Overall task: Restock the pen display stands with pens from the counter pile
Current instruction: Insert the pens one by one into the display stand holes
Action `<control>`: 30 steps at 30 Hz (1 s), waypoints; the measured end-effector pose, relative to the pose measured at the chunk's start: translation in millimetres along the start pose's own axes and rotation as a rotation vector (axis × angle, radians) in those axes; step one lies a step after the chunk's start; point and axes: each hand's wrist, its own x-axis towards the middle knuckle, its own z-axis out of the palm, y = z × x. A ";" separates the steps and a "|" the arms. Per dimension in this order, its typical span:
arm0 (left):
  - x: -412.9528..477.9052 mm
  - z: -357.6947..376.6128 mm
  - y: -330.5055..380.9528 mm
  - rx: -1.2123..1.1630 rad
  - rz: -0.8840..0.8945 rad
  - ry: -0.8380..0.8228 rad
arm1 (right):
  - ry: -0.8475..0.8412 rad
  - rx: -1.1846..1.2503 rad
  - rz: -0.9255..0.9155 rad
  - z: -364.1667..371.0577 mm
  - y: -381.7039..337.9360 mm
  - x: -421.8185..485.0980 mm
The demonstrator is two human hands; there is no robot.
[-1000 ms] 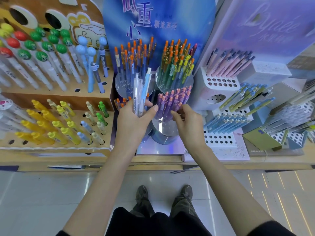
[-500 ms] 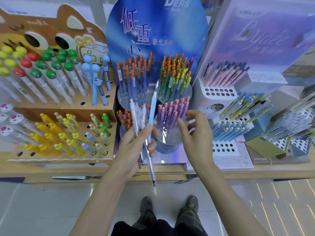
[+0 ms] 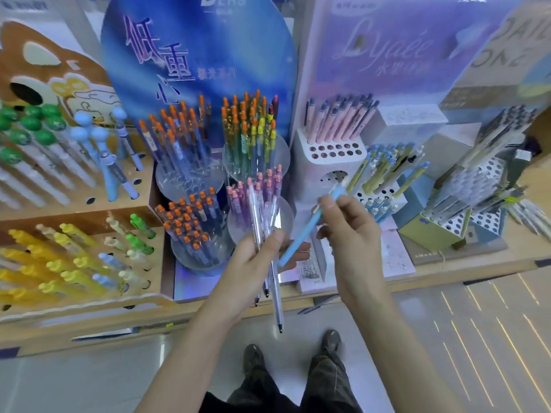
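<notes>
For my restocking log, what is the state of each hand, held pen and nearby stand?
left hand, grips clear pens.
clear pens, bundled, tips down.
right hand, pinches blue pen.
blue pen, tilted, in no stand.
white stand, front holes empty, pink pens behind.

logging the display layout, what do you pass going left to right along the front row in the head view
yellow pens → green pens → orange-capped pens in a clear cup → left hand gripping clear pens → blue pen → right hand pinching it → olive box stand
</notes>
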 end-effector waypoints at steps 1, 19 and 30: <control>3.5 3.8 -4.0 0.031 -0.005 0.008 | 0.067 0.021 -0.041 -13.0 -2.2 3.7; 31.5 34.5 -37.8 0.138 -0.002 0.111 | 0.163 -0.542 -0.137 -87.6 76.4 43.1; 23.9 33.0 -39.0 -0.017 -0.072 0.080 | 0.159 -0.824 -0.164 -67.0 97.1 54.5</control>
